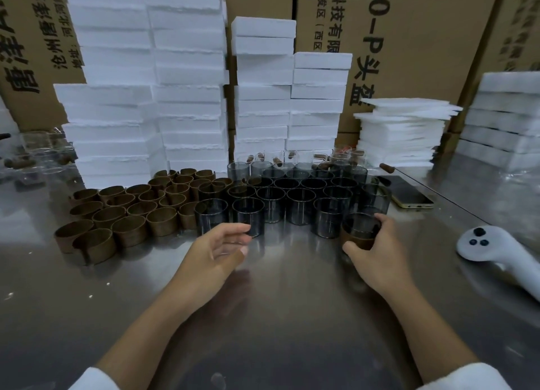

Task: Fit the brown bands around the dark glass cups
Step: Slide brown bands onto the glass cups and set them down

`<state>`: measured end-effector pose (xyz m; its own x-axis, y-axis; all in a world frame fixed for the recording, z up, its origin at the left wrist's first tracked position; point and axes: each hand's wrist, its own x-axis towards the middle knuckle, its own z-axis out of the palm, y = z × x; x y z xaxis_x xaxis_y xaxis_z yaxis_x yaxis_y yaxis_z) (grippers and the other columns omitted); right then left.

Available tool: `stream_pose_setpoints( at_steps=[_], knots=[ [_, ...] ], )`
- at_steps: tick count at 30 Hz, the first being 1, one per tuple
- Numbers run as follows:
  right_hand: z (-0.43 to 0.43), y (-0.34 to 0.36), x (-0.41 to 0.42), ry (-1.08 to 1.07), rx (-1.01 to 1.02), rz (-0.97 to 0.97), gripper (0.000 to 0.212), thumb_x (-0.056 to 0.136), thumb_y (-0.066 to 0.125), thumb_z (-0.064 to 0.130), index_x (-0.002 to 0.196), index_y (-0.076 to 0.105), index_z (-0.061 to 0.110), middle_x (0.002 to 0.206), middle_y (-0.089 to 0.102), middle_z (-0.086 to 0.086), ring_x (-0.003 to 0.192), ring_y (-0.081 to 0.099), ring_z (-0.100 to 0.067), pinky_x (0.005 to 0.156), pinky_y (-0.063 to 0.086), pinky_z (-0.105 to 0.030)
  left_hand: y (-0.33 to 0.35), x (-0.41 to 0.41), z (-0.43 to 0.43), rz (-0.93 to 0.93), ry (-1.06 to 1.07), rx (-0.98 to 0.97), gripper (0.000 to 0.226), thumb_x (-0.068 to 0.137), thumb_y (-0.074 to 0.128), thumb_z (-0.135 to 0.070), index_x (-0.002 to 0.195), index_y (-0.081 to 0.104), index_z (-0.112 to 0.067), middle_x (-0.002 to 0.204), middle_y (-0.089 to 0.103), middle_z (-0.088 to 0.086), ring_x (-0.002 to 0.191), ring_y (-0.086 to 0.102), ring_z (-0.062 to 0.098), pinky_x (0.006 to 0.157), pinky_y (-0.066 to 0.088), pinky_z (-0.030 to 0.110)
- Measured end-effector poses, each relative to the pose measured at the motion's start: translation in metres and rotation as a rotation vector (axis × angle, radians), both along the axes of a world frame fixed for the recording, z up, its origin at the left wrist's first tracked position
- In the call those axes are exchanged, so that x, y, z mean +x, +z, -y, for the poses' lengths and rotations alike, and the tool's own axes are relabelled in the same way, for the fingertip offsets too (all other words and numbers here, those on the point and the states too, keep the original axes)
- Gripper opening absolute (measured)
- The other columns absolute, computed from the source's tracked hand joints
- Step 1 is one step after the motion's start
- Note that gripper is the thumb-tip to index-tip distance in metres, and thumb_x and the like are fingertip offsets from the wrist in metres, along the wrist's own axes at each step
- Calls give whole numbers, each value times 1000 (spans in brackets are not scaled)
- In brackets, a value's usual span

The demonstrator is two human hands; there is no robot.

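Observation:
Several dark glass cups [301, 205] stand packed together at the middle of the steel table [277, 316]. To their left lie several brown bands [128, 230], open rings on their edges. My right hand [377, 252] grips one dark cup with a brown band [358, 237] round its lower half, at the right front of the group. My left hand [216, 252] hovers with relaxed, slightly curled fingers, holding nothing, just in front of the nearest bare cup [248, 217].
Stacks of white foam blocks [152, 97] and cardboard boxes [409, 39] rise behind the cups. Thin foam sheets [403, 132] pile at the right. A phone [409, 194] and a white handheld controller [496, 255] lie on the right. Clear glasses [38, 156] stand far left.

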<state>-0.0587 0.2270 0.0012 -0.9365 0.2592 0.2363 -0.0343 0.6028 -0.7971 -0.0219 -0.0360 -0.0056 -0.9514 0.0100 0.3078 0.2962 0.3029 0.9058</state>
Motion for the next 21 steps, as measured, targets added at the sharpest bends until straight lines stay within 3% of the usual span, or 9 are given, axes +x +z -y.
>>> stream_pose_setpoints(
  at_steps=[2,4,7,12,15,19,21],
  knots=[
    [0,2,-6,-2,109,41,81,90,64,21,153,13,12,148,30,-14,131,40,-33,109,35,-46,1,0,0,-3,4,13,32,89,64,-7,107,64,-34,101,71,-9,95,66,4,84,51,24],
    [-2,4,-13,-10,162,54,80,93,61,26,153,11,13,144,23,-16,129,39,-36,109,35,-43,2,0,-2,-15,-6,9,30,89,64,-7,106,64,-33,99,70,-9,93,66,4,82,51,21],
    [-5,5,-24,-63,265,62,81,91,62,36,153,13,16,136,30,-16,128,34,-33,106,32,-39,3,1,-7,-28,-25,0,30,89,64,-6,103,65,-32,96,70,-9,89,65,1,79,50,14],
    [-8,3,-36,-139,289,31,88,88,65,41,153,11,16,149,33,-16,138,29,-33,110,28,-46,5,3,-12,-23,-36,-21,29,89,63,-5,101,64,-31,98,69,-4,89,64,0,80,48,11],
    [-4,8,-35,-185,403,-10,91,86,65,48,153,12,18,147,32,-17,136,29,-35,109,26,-48,6,4,-13,-16,-33,-27,28,90,62,-6,102,64,-31,99,69,-5,91,64,1,80,49,12],
    [17,14,-26,-84,584,-332,68,87,62,45,146,35,28,136,36,-14,128,29,-30,110,24,-46,7,4,-13,-10,-22,-22,27,90,62,-6,101,65,-31,99,69,-4,91,63,1,81,49,13],
    [30,13,-24,-35,701,-323,54,90,55,48,139,47,27,137,35,-10,130,22,-27,113,17,-46,8,5,-13,-6,-18,-23,27,90,61,-7,100,65,-31,99,69,-4,91,63,1,81,49,13]
  ],
)
